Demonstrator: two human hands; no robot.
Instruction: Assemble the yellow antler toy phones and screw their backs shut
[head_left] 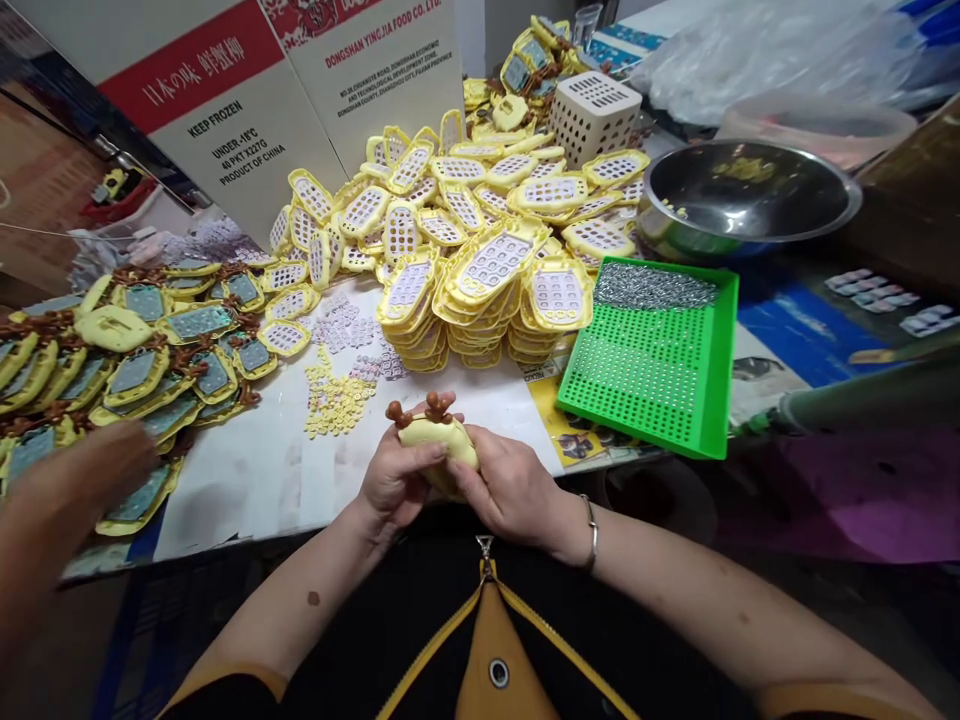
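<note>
Yellow toy (439,436) with two brown knobs uppermost: located close to the near edge of the table (259,470), in front of the wearer's body. Surroundings, in falling order of size: the table itself, partly under white sheeting; a white carton (300,100) with red print, upright at the back; a broad heap of yellow frames (491,270) with pale purple grids, stacked at its front; a pile of brown-knobbed toys (135,375) at left, many showing grey inner faces; a clear plastic bag (780,60), back right; a steel bowl (690,190), yellow bits inside; a green tray (716,400), just beside the stacks, tilted askew near the table edge; a beige box (596,110) with holes, behind. Another person's hand (82,480), blurred, over the left pile; its grip cannot be told. Left hand (397,475) curled around the yellow toy, thumb on its face; right hand (514,490) closed on the opposite end, thumb near the left one. Bracelet (592,530) on right wrist. Smallest items: pale purple pieces (345,325) and yellow buttons (337,403), scattered on the sheeting; screws (652,287), massed at the tray's far end.
</note>
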